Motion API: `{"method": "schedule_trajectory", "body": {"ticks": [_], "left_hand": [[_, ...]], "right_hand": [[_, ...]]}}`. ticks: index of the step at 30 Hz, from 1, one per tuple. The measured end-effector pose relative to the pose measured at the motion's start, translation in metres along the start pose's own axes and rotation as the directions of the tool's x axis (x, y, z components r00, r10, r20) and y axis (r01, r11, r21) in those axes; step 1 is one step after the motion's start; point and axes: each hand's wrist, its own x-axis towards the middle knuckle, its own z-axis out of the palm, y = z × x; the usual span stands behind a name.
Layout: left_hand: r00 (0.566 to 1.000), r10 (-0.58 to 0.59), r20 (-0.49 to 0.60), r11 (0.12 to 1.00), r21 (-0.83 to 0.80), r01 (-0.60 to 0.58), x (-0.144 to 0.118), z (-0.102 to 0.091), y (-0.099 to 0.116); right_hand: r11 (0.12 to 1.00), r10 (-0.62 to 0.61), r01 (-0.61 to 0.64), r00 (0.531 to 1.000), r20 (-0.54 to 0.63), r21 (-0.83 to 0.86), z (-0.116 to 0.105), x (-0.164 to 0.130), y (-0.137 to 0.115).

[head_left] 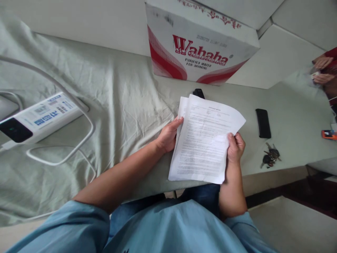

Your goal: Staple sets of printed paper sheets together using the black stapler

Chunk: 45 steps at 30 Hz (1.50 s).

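I see a stack of printed papers point(205, 140) held over the near edge of the cloth-covered table point(118, 105), roughly at its middle. My left hand point(168, 135) grips the stack's left edge, thumb on top and fingers curled beneath; my right hand point(235, 147) pinches the right edge lower down, thumb pressed on the top sheet. A second sheet peeks out at the upper left. The print is too small for me to read.

Behind the papers, at the far edge against the wall, stands a white and red cardboard box point(200, 49) marked "Wahaha" and "PURIFIED WATER FOR DRINKING". A small black object point(198, 93) lies between box and papers, partly hidden by the top sheet. To the right lie a black phone point(263, 123) and, nearer the front edge, a bunch of keys point(270, 158). At the left end sits a white power strip point(39, 117) with blue label writing I cannot make out, its white cable point(65, 154) looping across the cloth. Another person's hands point(322, 70) show at the far right corner.
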Motion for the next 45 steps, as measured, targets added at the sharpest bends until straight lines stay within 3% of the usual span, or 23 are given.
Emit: {"method": "schedule_trajectory", "body": {"ticks": [4,6,14,25,45], "left_hand": [[0.999,0.037,-0.011,0.999,0.001,-0.037,0.000,0.002,0.000],[0.999,0.035,0.002,0.999,0.006,-0.035,-0.001,0.003,0.000],[1.000,-0.006,0.020,1.000,0.024,0.005,-0.003,0.006,0.000],[0.999,-0.037,0.025,0.999,0.042,0.036,-0.007,0.009,-0.002],[0.998,0.029,-0.061,0.990,0.137,-0.021,-0.007,0.010,-0.008]], "right_hand": [[0.997,-0.053,0.064,0.973,-0.223,0.044,0.000,0.006,0.004],[0.998,-0.035,0.048,0.964,-0.262,0.042,-0.002,0.009,0.002],[0.996,0.001,-0.011,0.993,-0.114,-0.092,-0.007,0.008,-0.002],[0.997,0.018,-0.028,0.992,-0.122,-0.077,-0.001,0.004,-0.005],[0.991,0.012,-0.019,0.998,-0.055,-0.131,0.004,-0.002,-0.007]]}}
